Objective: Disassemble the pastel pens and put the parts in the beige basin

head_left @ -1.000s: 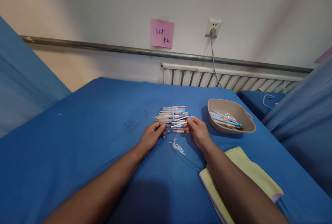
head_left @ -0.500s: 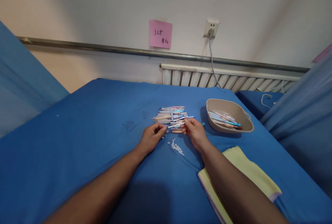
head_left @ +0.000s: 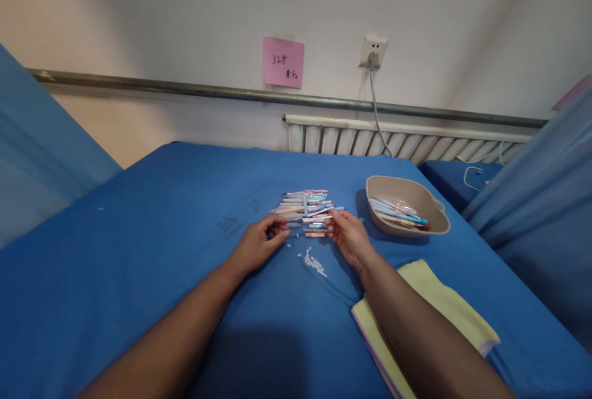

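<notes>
A white pen (head_left: 314,219) is pinched between the thumb and fingers of my right hand (head_left: 349,234), its dark tip pointing left. My left hand (head_left: 264,240) is a little left of that tip, thumb and fingers apart, with nothing visible between them. Just beyond both hands lies a pile of pens (head_left: 296,203) in white, blue and orange, partly covered by my fingers. On the near side of the pile, small white pieces (head_left: 314,263) are scattered in a little heap, with a few loose ones close to my left thumb.
To the right stands a beige basket (head_left: 437,226) with several pens inside. A folded yellow cloth (head_left: 439,300) lies under my right forearm. The blue sheet (head_left: 161,214) covers the surface. Behind are a metal rail (head_left: 208,89), a radiator (head_left: 342,140) and a plugged cord (head_left: 375,103).
My left hand has drawn back to the left, off the end of the white pen, and its fingers have parted. The pen's dark tip now shows. My right hand still holds the pen.
</notes>
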